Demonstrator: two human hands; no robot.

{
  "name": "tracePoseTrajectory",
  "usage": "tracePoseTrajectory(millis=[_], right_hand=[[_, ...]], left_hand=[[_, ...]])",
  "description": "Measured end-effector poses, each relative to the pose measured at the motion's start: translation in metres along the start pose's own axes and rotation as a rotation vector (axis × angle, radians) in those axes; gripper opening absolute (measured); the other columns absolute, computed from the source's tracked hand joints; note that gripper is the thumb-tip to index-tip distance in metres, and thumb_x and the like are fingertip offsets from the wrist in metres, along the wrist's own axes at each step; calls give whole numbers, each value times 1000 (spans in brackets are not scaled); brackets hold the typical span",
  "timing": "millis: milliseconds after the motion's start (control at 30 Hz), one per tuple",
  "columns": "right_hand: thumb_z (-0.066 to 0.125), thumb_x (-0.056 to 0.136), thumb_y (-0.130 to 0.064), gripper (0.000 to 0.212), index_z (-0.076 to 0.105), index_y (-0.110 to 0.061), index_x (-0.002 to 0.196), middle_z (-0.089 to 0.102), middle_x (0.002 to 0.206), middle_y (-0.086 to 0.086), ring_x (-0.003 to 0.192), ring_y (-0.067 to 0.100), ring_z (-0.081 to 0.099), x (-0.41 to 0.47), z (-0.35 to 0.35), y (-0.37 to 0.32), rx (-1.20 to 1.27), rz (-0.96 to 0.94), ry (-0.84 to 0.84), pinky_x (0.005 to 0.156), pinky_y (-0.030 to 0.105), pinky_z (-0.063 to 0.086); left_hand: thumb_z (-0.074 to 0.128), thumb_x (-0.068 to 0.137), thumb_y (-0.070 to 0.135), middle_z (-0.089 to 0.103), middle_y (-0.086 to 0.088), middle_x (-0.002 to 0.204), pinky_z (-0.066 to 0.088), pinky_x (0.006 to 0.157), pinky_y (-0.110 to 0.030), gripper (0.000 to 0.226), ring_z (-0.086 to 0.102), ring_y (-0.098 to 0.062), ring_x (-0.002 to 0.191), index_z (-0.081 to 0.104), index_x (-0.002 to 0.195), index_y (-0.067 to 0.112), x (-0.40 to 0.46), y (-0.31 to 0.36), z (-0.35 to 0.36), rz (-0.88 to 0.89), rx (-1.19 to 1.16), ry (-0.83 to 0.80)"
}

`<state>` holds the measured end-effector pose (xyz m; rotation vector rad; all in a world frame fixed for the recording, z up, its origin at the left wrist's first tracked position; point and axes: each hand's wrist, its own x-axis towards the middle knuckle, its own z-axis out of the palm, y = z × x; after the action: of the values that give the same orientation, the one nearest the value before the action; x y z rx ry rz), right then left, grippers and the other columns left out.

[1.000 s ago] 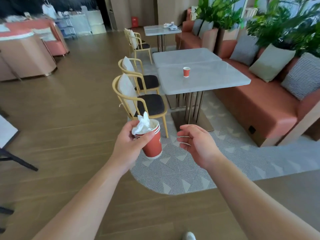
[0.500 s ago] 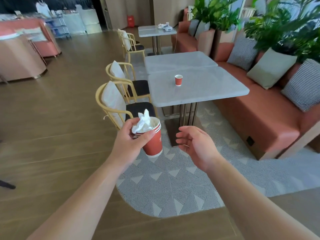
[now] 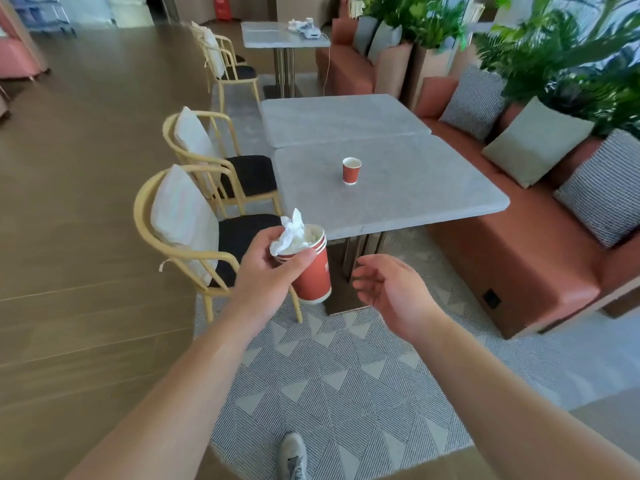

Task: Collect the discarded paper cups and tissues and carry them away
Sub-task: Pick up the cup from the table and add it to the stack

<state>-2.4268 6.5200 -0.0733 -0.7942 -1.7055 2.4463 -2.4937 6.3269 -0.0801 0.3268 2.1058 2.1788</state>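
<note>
Head view, only cam. Left hand [image 3: 266,268] grips stack of red paper cups [image 3: 311,268] near the rims: thumb across the front just under the rims, fingers wrapped behind, mostly hidden. Stack looks like 3 nested cups, tilted a bit, smooth red paper w/ white rims. Crumpled white tissue [image 3: 290,233] stuffed in top cup, sticking out above the rim, touching the hand's index side.

Right hand [image 3: 388,292] at 3 o'clock of the stack, just beside, not touching. Palm faces left, fingers loosely spread and slightly curled, holds nothing.

Single red paper cup [image 3: 351,170] stands upright on near grey table [image 3: 433,202], about 12 o'clock from the hands, well apart. Inside looks pale; contents can't tell.

Table top: grey stone-look slab, rounded corners, metal post base. Second same table [image 3: 339,119] butted against its far edge. Third small table [image 3: 273,36] further at 12, w/ small white items, too small to ID.

Chairs [image 3: 180,216] at 10 o'clock: yellow curved-frame, black seat pads, white back cushions. Terracotta bench sofa [image 3: 540,268] at 2 o'clock w/ striped and plain pillows [image 3: 533,143]. Green plants [image 3: 554,57] behind sofa. Floor: brown wood planks [image 3: 86,237]; grey rug [image 3: 346,375] w/ triangle stripe pattern under the tables. Grey shoe [image 3: 292,457] at 6 o'clock on the rug.
</note>
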Motion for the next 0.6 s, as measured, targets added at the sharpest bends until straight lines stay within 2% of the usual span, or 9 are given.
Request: tracePoseTrajectory(millis=[200,267,400,500,600], right_hand=[[65,90,-18,9,70,-11,93,71,79,4,66,14,65,95,38,-35,-24,-2,43,62,28,52],[65,90,-18,9,72,-12,93,71,81,5,67,16,65,118,40,-45,2,-3,61,65,30,51],[63,91,-18,11,73,-13,89,70,81,5,68,17,65,157,41,-62,20,-9,89,66,31,51],[62,92,-17,12,72,-12,90,69,81,5,67,17,65,186,41,-76,23,-31,104,64,29,50],[60,93,-17,12,71,-11,95,69,81,4,70,16,65,218,37,-83,7,-25,111,65,29,50]], left_hand=[[84,63,49,76,18,98,54,64,-13,34,73,0,88,69,93,52,119,4,-16,-21,-31,-36],[83,63,49,76,20,98,53,66,-12,34,72,2,90,70,94,53,151,6,-21,-2,-30,-47],[81,64,50,75,23,97,51,69,-10,45,70,4,90,67,105,38,196,5,-18,15,-22,-63],[81,64,50,75,20,98,52,70,-11,40,71,3,91,69,102,43,227,1,-8,14,-11,-103],[82,63,51,75,17,101,54,72,-14,47,71,0,93,68,106,37,258,-6,7,-6,1,-112]])
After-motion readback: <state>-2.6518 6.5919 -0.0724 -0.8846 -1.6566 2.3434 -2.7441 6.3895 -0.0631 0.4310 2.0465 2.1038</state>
